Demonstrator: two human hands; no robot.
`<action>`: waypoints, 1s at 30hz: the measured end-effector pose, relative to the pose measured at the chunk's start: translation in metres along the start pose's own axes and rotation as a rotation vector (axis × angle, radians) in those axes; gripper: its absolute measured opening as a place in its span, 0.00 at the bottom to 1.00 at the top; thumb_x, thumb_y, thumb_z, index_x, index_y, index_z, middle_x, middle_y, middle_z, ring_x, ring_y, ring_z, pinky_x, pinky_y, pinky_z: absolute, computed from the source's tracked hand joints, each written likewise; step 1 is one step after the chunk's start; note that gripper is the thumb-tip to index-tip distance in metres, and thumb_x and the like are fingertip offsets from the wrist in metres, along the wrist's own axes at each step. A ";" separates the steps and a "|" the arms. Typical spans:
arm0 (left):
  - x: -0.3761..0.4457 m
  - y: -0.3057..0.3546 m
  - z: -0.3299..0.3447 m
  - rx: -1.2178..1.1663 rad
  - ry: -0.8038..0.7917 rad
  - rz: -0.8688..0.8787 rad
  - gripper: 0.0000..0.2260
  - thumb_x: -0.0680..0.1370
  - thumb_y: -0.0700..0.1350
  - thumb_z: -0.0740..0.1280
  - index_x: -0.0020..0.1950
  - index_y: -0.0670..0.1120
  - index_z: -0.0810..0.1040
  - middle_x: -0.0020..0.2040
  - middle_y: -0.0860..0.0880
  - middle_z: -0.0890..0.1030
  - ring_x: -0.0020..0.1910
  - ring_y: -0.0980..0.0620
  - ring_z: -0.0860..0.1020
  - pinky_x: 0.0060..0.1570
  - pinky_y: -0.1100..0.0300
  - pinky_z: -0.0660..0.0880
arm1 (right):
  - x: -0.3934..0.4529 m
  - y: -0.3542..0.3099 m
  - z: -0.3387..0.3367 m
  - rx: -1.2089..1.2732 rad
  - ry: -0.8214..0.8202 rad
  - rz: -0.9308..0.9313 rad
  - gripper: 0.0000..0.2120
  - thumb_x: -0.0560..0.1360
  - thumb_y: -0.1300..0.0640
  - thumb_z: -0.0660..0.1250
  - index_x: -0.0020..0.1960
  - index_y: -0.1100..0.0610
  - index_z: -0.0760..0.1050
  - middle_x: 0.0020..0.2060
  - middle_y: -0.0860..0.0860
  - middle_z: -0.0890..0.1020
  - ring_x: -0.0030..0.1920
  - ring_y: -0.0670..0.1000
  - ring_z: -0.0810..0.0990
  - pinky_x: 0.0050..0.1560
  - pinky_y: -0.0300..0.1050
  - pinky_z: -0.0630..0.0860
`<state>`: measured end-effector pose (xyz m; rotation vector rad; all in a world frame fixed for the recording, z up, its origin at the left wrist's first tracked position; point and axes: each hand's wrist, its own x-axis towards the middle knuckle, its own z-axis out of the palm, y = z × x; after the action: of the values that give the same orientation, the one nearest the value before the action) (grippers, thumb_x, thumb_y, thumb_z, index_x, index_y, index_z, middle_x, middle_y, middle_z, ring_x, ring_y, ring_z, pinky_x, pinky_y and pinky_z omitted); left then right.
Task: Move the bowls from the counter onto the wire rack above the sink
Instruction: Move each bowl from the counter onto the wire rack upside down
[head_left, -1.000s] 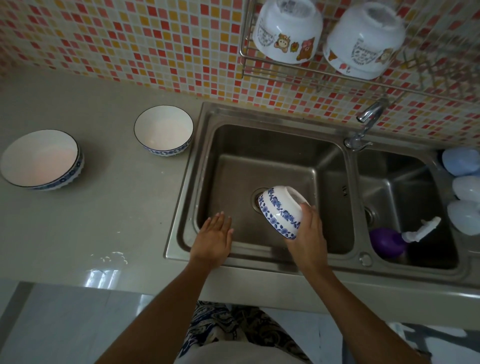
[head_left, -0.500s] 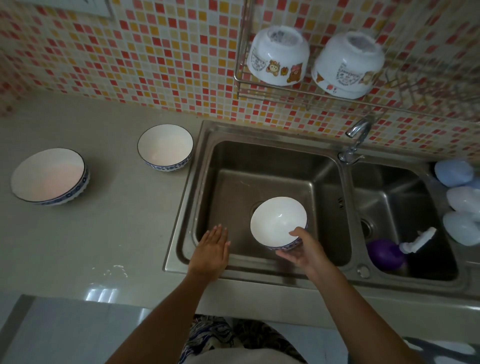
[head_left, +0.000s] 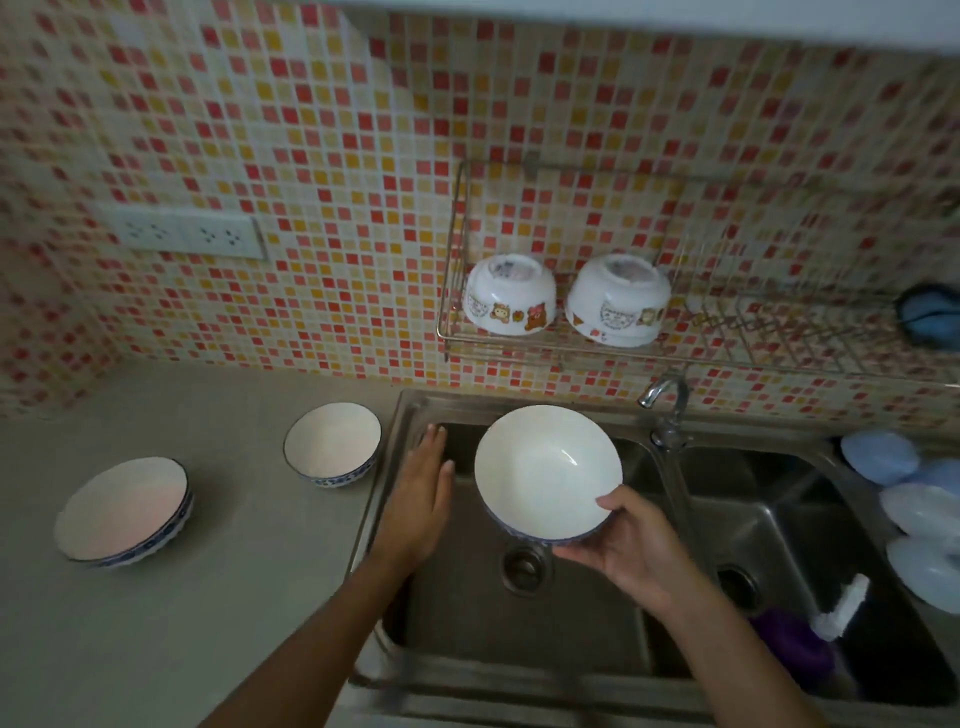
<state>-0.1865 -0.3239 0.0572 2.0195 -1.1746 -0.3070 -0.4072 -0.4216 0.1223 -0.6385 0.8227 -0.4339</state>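
My right hand (head_left: 631, 545) grips the rim of a white bowl with blue pattern (head_left: 545, 470), held upright over the left sink basin (head_left: 457, 618). My left hand (head_left: 421, 493) hovers flat with fingers apart over the sink's left edge, holding nothing. On the counter (head_left: 182, 623) stand two more blue-patterned bowls, a small one (head_left: 332, 444) close to the sink and a wider one (head_left: 122, 509) further left. The wire rack (head_left: 753, 332) hangs on the tiled wall above the sink with two white cartoon-print bowls (head_left: 509, 291) (head_left: 618, 296) upside down at its left end.
A tap (head_left: 665, 395) rises between the two basins below the rack. The right basin holds a purple bottle with a white nozzle (head_left: 795, 639). Pale blue lids (head_left: 914, 504) lie at the far right. A dark blue object (head_left: 930, 314) sits at the rack's right end. Wall sockets (head_left: 182, 236) are at the left.
The right hand turned the bowl from mouth-down to mouth-up and lifted it higher over the basin. The left hand moved up along the sink's left edge. The view tilted up toward the rack.
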 end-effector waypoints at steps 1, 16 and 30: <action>0.017 0.013 -0.012 0.024 0.047 0.053 0.24 0.82 0.54 0.49 0.78 0.53 0.51 0.78 0.55 0.51 0.77 0.57 0.50 0.75 0.57 0.49 | -0.004 -0.013 0.007 -0.009 -0.027 -0.028 0.16 0.72 0.64 0.63 0.58 0.56 0.74 0.61 0.61 0.74 0.57 0.65 0.77 0.38 0.55 0.84; 0.123 0.050 -0.037 0.565 -0.017 0.284 0.28 0.78 0.61 0.34 0.75 0.51 0.33 0.76 0.53 0.32 0.74 0.53 0.31 0.76 0.50 0.43 | 0.028 -0.141 0.064 -0.107 -0.156 -0.429 0.15 0.73 0.63 0.69 0.58 0.57 0.74 0.60 0.58 0.75 0.60 0.60 0.77 0.47 0.61 0.82; 0.122 0.047 -0.027 0.467 0.060 0.275 0.27 0.81 0.60 0.40 0.76 0.53 0.33 0.76 0.57 0.33 0.74 0.59 0.31 0.74 0.56 0.37 | 0.092 -0.185 0.092 -0.897 0.150 -0.996 0.33 0.64 0.58 0.80 0.63 0.50 0.69 0.52 0.41 0.78 0.48 0.33 0.79 0.48 0.33 0.79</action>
<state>-0.1349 -0.4240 0.1289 2.1951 -1.5728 0.1815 -0.2991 -0.5784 0.2442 -1.8938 0.7768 -1.0297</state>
